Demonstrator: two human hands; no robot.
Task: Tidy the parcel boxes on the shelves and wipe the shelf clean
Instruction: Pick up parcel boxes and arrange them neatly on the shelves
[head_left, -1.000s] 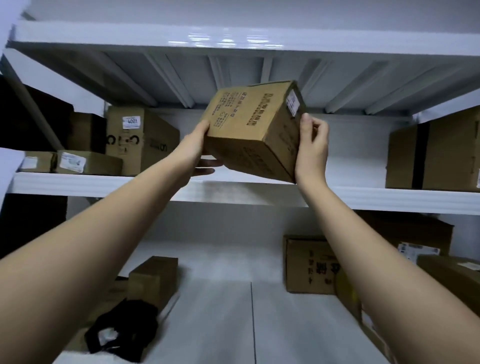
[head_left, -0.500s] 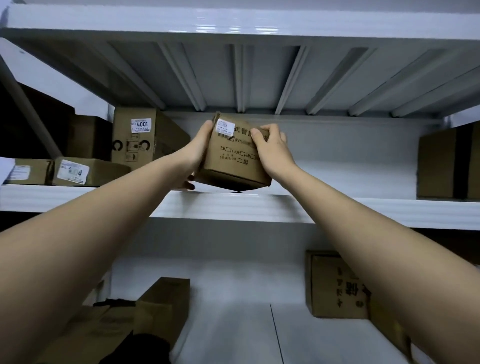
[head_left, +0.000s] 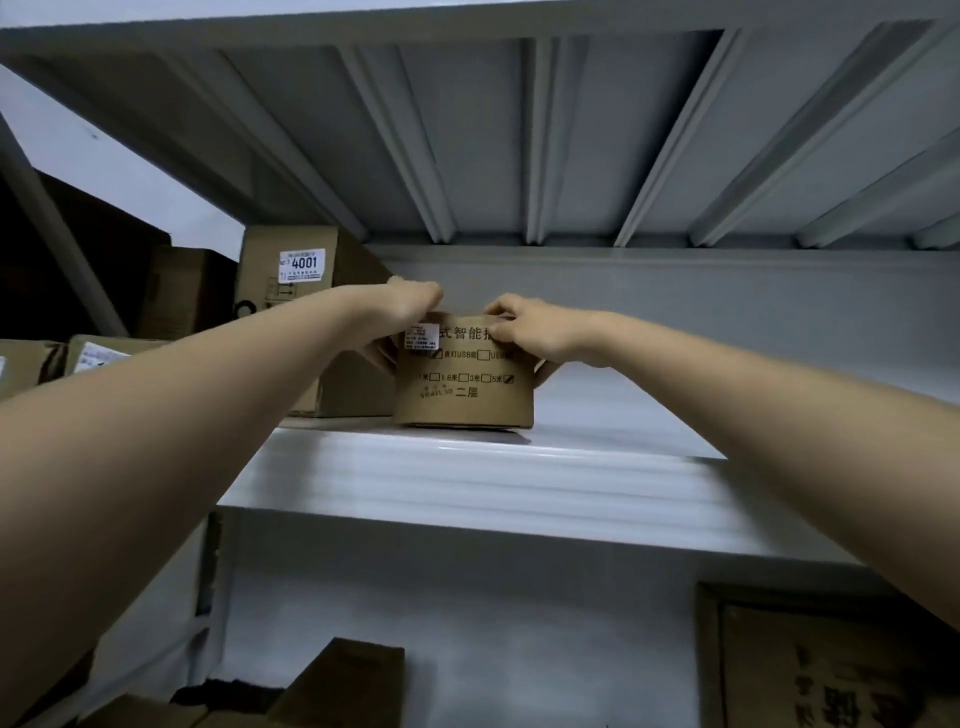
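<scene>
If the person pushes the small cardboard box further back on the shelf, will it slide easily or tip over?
The small box probably slides rather than tips: its base sits flat on the smooth, glossy shelf and it looks about as wide as tall. It seems stiff, since its faces stay flat under the left hand and right hand. It is likely fairly light.
</scene>
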